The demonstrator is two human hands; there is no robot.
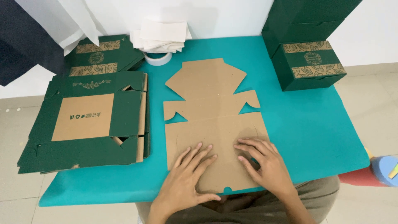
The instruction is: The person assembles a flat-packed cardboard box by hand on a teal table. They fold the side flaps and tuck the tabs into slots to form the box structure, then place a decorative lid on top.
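Note:
A flat brown die-cut cardboard blank (211, 108) lies unfolded, plain side up, in the middle of the teal table (306, 124). My left hand (186, 178) rests palm down on its near panel, fingers spread. My right hand (263, 161) presses flat on the same panel just to the right, fingers pointing left. Neither hand holds anything. The blank's far flaps reach toward the wall.
A stack of flat dark green box blanks (87, 120) lies at the left, overhanging the table edge. Assembled green boxes (309, 62) stand at the back right. A tape roll (158, 58) under folded white paper (161, 35) sits at the back. Tiled floor surrounds the table.

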